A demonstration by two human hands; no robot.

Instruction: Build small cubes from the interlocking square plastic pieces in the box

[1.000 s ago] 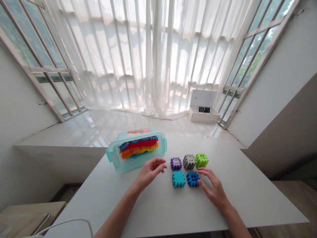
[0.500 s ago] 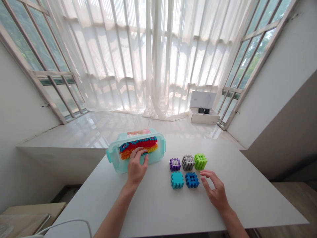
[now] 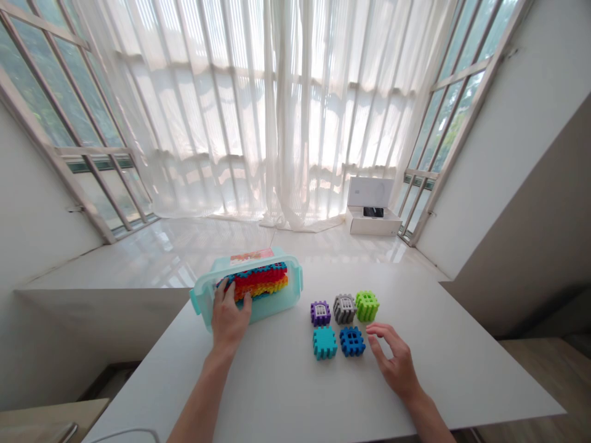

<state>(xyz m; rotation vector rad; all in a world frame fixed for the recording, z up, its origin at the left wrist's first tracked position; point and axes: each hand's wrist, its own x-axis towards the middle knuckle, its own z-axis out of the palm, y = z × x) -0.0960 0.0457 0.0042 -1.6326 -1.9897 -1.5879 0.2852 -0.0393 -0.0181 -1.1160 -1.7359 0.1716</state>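
Note:
My left hand (image 3: 229, 317) reaches into a tipped pale-green plastic bin (image 3: 290, 301), its fingertips at the left end of the stacked notched building blocks (image 3: 263, 283) in red, orange, yellow and blue. Its fingers are apart; whether they touch the blocks is hard to tell. My right hand (image 3: 392, 357) hovers with thumb and fingers apart, holding nothing, just right of a dark blue block (image 3: 352, 341). Beside that stands a turquoise block (image 3: 324, 343). Behind them sit a purple block (image 3: 320, 313), a grey block (image 3: 345, 309) and a lime-green block (image 3: 367, 306).
The white table (image 3: 277, 394) meets a glossy window sill (image 3: 148, 252) at the back. An open white box (image 3: 373, 221) with a dark device stands on the sill before a sheer curtain (image 3: 277, 123). A white cable (image 3: 129, 432) lies at the lower left.
My left hand has moved left along the blocks in the bin, from their middle to the left end. My right hand stays beside the dark blue block. The whole view has shifted slightly.

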